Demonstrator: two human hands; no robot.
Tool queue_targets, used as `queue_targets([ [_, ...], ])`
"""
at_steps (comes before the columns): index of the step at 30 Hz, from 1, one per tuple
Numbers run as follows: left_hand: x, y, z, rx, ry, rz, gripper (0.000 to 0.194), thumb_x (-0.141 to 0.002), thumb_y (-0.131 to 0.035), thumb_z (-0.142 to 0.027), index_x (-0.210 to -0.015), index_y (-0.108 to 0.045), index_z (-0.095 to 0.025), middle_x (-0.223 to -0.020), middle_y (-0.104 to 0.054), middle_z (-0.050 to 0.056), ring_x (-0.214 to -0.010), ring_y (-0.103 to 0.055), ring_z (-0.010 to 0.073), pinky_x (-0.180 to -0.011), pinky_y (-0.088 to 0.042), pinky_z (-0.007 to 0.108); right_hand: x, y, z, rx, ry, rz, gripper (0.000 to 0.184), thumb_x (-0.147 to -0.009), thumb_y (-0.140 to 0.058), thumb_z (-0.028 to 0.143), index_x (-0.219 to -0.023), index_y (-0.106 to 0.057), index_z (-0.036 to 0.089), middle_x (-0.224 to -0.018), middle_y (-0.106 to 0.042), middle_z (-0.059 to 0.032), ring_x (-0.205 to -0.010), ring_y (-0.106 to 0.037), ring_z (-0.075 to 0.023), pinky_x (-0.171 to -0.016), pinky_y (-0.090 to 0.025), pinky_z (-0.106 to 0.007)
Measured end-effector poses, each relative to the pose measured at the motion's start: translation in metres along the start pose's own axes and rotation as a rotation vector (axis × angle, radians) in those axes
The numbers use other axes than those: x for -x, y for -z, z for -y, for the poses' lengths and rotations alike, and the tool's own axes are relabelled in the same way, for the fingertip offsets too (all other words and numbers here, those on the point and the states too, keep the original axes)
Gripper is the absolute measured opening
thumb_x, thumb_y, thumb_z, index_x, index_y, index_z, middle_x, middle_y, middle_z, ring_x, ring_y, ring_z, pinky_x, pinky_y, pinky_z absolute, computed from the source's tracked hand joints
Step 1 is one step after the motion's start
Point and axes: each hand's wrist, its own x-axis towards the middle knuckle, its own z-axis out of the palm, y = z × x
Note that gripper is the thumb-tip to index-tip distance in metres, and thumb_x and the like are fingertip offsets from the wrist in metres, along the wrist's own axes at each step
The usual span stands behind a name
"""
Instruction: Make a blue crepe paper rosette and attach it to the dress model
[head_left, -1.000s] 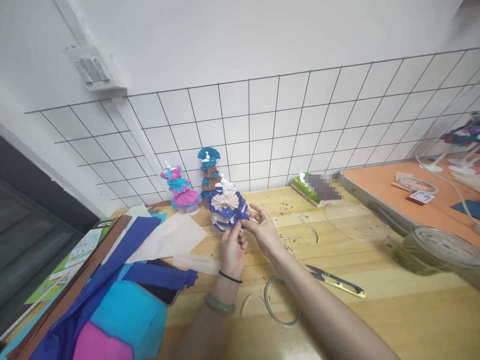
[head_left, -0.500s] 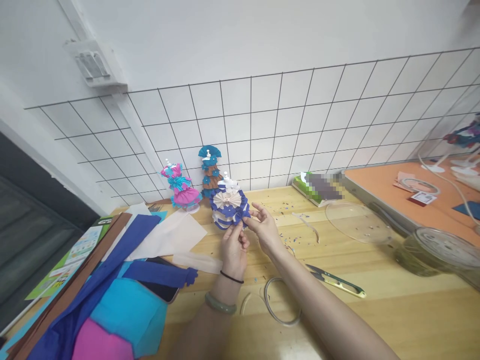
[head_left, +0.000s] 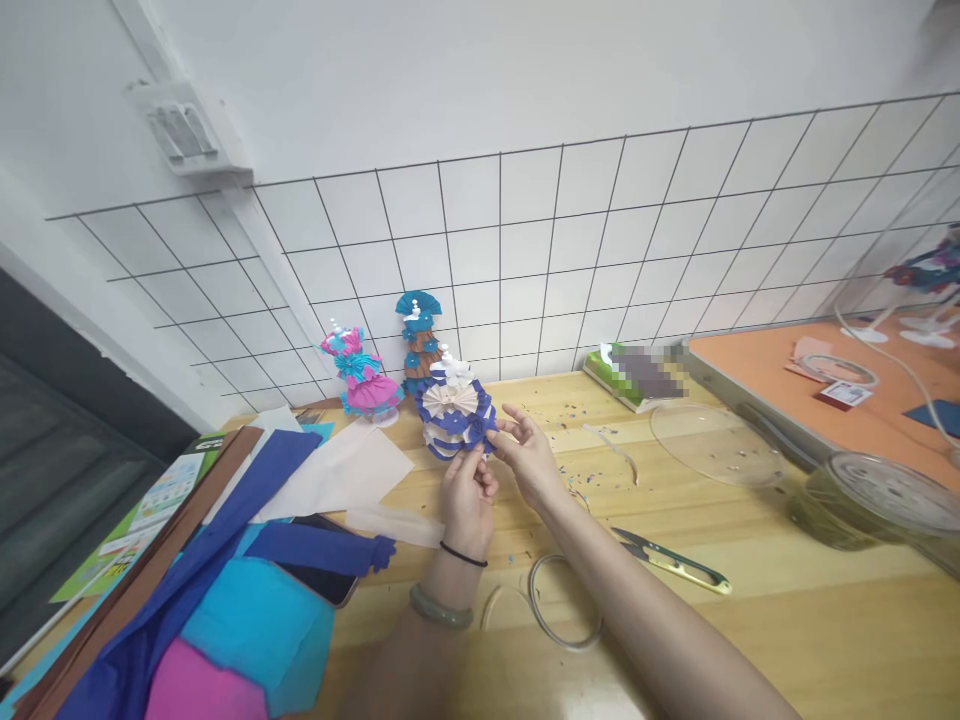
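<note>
A small dress form in a blue and white pleated paper dress [head_left: 452, 400] stands on the wooden table. At its lower front sits a dark blue paper flower [head_left: 478, 428]. My left hand [head_left: 468, 492] pinches the flower's lower edge, its other fingers curled. From the right, my right hand [head_left: 528, 455] grips the flower's right side between thumb and forefinger. Just behind stand a pink and turquoise paper dress [head_left: 369, 390] and a teal and brown one [head_left: 421, 345].
Crepe paper sheets [head_left: 247, 610] cover the left side, partly over a phone [head_left: 341, 588]. Thread snips [head_left: 671, 560], a wire coil [head_left: 564, 645] and paper scraps lie at the right. Beyond are a clear disc [head_left: 712, 445], a ribbon roll [head_left: 862, 500] and an orange board [head_left: 780, 365].
The dress form's top has tilted slightly left. Both hands stay at the flower with almost the same grip.
</note>
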Motion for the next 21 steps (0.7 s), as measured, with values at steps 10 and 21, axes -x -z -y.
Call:
queue_targets([
  [10, 0.003, -0.0013, 0.0021, 0.039, 0.069, 0.001, 0.019, -0.061, -0.065, -0.022, -0.066, -0.047, -0.016, -0.05, -0.043, -0.007, -0.037, -0.038, 0.0024, -0.035, -0.022, 0.015, -0.001, 0.0021, 0.0006, 0.024, 0.031, -0.001, 0.059, -0.053, -0.071, 0.021, -0.107, -0.047, 0.017, -0.082, -0.057, -0.0003, -0.064, -0.055, -0.0102, -0.061, -0.043, -0.024],
  [21, -0.0058, 0.0017, -0.0051, 0.119, 0.166, 0.065, 0.019, -0.064, -0.064, -0.019, -0.062, -0.045, -0.015, -0.048, -0.039, -0.008, -0.036, -0.034, 0.0014, -0.033, -0.021, 0.014, 0.0012, 0.0005, 0.0035, 0.09, 0.026, -0.007, 0.063, -0.051, -0.073, 0.023, -0.108, -0.047, 0.018, -0.085, -0.056, -0.0003, -0.06, -0.054, -0.0092, -0.062, -0.044, -0.025],
])
